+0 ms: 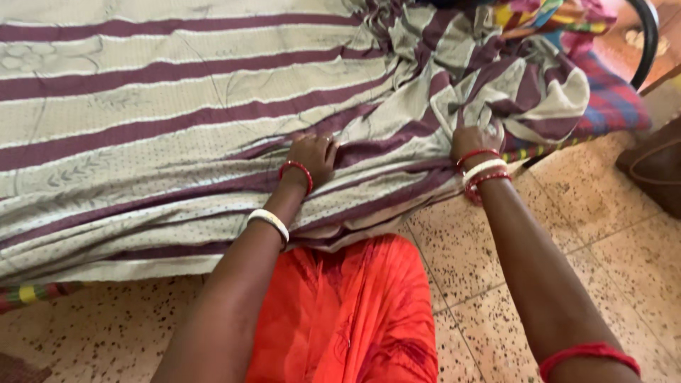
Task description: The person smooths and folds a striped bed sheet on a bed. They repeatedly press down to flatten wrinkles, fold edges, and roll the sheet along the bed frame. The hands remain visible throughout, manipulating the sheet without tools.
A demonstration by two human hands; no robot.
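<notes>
A beige bedsheet [163,106] with maroon stripes covers a bed and hangs over its near edge. My left hand [312,154] presses on the sheet near the edge, fingers curled into a fold. My right hand [477,138] grips a bunched, crumpled part of the same sheet at the bed's right corner. Both wrists carry red and white bangles. The fingertips of my right hand are buried in the folds.
A checked red and blue mattress cover [613,99] shows under the bunched sheet at right. A dark curved bed frame [647,42] rises at the top right. Speckled tile floor [589,234] lies below, with a brown object [656,167] at the right edge. Orange clothing [355,312] is beneath me.
</notes>
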